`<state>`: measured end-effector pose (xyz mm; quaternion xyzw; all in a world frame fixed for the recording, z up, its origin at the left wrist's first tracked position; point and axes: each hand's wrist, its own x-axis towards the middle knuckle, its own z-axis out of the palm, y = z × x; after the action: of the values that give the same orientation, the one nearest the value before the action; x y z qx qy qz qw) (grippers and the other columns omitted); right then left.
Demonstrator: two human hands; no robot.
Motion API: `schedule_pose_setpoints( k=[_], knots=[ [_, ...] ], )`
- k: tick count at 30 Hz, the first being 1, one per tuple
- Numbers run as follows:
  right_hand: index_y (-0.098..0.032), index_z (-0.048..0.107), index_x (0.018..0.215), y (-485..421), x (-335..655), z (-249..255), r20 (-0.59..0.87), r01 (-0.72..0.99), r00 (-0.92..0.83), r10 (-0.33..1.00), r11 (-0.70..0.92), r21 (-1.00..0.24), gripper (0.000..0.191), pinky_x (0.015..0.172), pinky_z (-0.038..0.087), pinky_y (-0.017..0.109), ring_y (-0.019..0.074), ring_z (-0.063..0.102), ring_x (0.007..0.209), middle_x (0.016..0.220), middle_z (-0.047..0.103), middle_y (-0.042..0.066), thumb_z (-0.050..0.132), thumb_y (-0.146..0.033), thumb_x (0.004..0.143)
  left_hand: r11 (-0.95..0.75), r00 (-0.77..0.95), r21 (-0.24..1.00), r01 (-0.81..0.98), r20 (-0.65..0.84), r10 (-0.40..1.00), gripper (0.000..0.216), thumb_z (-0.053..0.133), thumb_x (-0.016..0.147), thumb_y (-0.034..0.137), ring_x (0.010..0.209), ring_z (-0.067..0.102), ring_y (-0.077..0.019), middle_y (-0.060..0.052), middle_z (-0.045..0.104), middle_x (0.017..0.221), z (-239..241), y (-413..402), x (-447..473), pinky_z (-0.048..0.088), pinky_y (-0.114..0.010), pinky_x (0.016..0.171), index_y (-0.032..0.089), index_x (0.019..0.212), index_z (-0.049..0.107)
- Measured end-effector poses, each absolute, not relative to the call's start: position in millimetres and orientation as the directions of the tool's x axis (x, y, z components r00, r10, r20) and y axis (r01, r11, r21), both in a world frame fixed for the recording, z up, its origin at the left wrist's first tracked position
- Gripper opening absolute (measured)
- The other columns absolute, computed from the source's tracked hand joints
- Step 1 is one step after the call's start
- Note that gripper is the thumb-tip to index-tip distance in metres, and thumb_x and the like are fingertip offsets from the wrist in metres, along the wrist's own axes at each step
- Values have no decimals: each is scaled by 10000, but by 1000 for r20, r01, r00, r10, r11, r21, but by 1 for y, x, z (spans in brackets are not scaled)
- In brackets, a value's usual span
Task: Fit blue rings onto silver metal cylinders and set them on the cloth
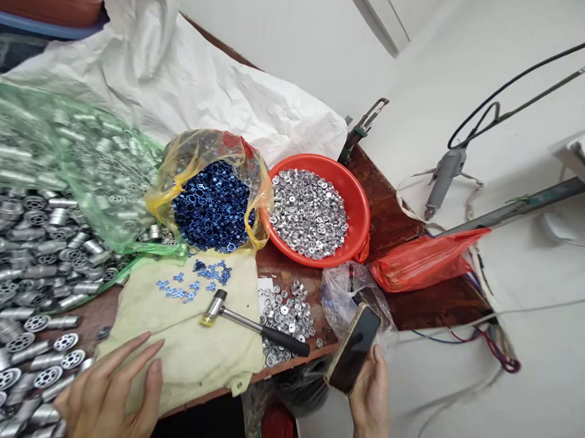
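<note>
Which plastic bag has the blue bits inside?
The yellow bag, open beside the red bowl. It holds shiny blue pieces; the green bag holds silver tubes, and the red bag lies flat at the right.

Brown wooden table [392,219]: red bowl [359,207] of washers at 1 o'clock, cream cloth [187,358] at 6, metal cylinders [18,273] at 9, red bag [420,260], possibly empty, at 3.

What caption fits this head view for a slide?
Right hand holds a phone; left hand rests on a cloth near a hammer and heaps of metal parts.
</note>
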<state>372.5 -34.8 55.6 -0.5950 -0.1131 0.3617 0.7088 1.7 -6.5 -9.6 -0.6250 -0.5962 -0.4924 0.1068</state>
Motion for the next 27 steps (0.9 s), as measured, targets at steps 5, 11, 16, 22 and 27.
schedule_pose_setpoints(
  k=[5, 11, 16, 22, 27],
  knots=[
    [-258, 725, 1171, -41, 371, 65, -291, -426, 651, 701, 20, -905, 414, 1142, 439, 504, 275, 688, 1169, 1200, 764, 25, 715, -389, 778, -283, -189, 459, 842, 743, 642, 287, 773, 802, 106, 814, 708, -306, -163, 792, 998, -9, -5, 2, 458, -448, 794, 162, 1081, 734],
    [-332, 671, 1255, -49, 370, 65, -231, -482, 587, 776, 105, -870, 592, 1226, 253, 592, 270, 602, 1295, 1379, 668, 1, 687, -196, 680, -277, -195, 467, 839, 735, 649, 309, 786, 787, 92, 835, 716, -314, -161, 795, 1008, -11, -6, 1, 468, -459, 810, 161, 1083, 735],
    [-328, 700, 1194, -46, 383, 58, -323, -517, 646, 691, 85, -852, 470, 1235, 241, 574, 236, 630, 1257, 1260, 740, -20, 701, -201, 742, -283, -194, 464, 839, 742, 642, 283, 786, 789, 92, 827, 720, -317, -168, 797, 990, -8, -5, 2, 488, -466, 800, 145, 1062, 735],
    [-317, 733, 1133, -43, 382, 67, -374, -566, 613, 696, 56, -823, 371, 1179, 360, 550, 256, 652, 1232, 1211, 763, 21, 561, -567, 919, -276, -188, 448, 850, 748, 636, 296, 785, 791, 92, 830, 715, -306, -154, 796, 996, -9, -5, 3, 491, -467, 820, 157, 1075, 734],
    [-302, 699, 1222, -40, 375, 65, -351, -566, 594, 724, 66, -822, 391, 1175, 380, 489, 234, 694, 1157, 1211, 763, 20, 590, -517, 913, -269, -198, 464, 844, 735, 649, 279, 775, 802, 109, 842, 719, -298, -136, 795, 1004, -10, -5, 2, 492, -459, 834, 176, 1069, 731]
  ],
)
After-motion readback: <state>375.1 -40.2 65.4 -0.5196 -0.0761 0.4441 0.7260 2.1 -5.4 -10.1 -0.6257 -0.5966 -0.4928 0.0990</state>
